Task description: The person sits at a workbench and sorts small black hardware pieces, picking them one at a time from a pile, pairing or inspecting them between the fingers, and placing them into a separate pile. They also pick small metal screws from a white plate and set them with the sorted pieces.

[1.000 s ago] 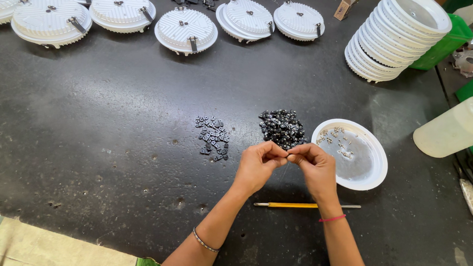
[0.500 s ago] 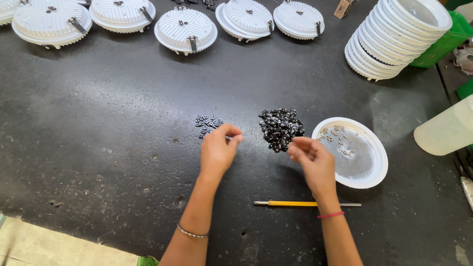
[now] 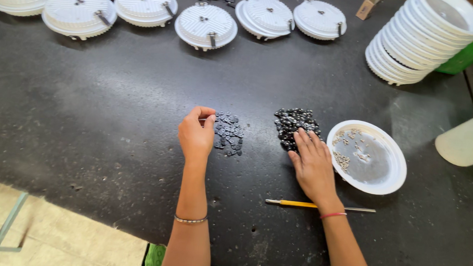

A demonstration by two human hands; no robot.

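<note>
Left hand [image 3: 195,136]: fingers curled, thumb and forefinger pinched at the near-left edge of a flat dark clip pile [image 3: 229,132] (whether a piece is held, cannot tell). Right hand [image 3: 312,162]: open, fingertips spread on the black bead-like heap [image 3: 294,125]. Right: white dish [image 3: 392,175] of small screws. Near: yellow-handled screwdriver [image 3: 303,204]. Risk, judged: a sweeping wrist could scatter the heap.

Dark speckled worktable [image 3: 110,141], pale tiled floor [image 3: 65,243] below
</note>
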